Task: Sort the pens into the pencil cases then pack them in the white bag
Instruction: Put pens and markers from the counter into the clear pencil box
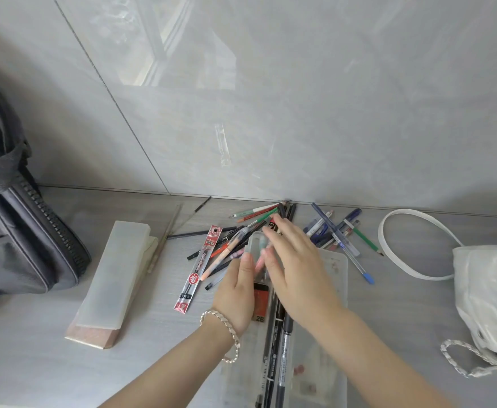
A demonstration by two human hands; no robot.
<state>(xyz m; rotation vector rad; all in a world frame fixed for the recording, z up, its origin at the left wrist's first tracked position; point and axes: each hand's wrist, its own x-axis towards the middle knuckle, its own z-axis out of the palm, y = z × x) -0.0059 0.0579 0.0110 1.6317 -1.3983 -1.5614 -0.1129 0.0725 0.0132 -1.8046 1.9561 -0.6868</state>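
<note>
Both forearms reach toward twelve o'clock, the left hand [238, 293] and right hand [295, 260] flat with fingers spread, gripping nothing, over the open pencil case [337, 278].

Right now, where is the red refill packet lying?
In the head view, the red refill packet lies on the desk just left of the left hand, between the closed frosted pencil case and the pen pile.

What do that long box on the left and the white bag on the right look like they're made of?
The closed pencil case looks like frosted, translucent plastic: matte, milky, with rounded moulded corners. The white bag seems a soft, slightly glossy material, perhaps faux leather or coated fabric; it crumples and folds, and its flat strap loops limply.
</note>
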